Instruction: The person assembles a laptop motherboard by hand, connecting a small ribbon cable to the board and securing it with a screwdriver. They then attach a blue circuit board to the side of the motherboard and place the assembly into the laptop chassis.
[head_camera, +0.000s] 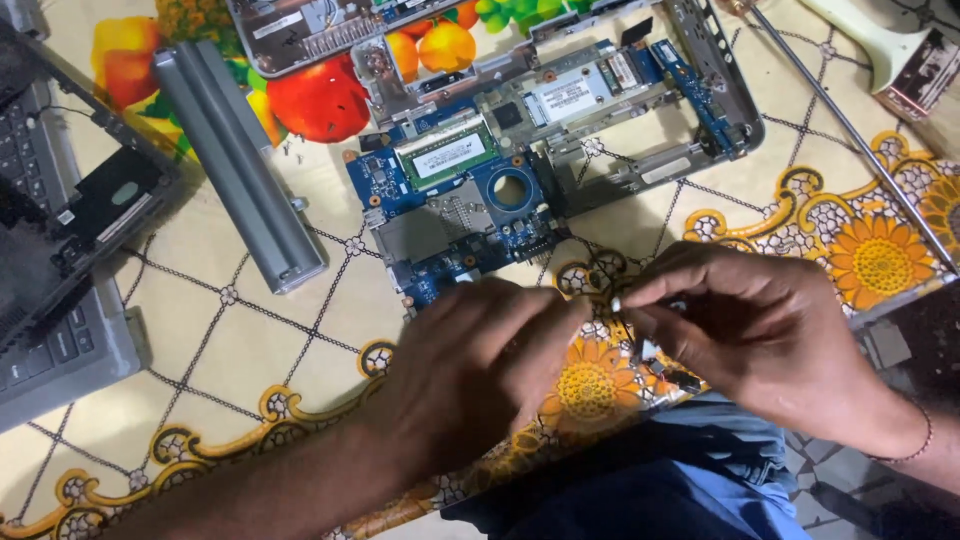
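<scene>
My left hand (470, 370) and my right hand (760, 320) meet near the table's front edge, fingers pinched together on a small dark part (640, 350) with thin wires; most of it is hidden by the fingers. Just behind my hands lies a blue laptop motherboard (450, 215) with a green memory stick (447, 155) and a round hole. It lies partly in the grey laptop base shell (700, 110).
A long grey battery pack (240, 160) lies at the left. A dark opened laptop with keyboard (50, 260) sits at the far left. A thin metal rod (850, 130) crosses the right side. The flowered tablecloth (250, 340) covers the table; blue trousers (660, 480) show below.
</scene>
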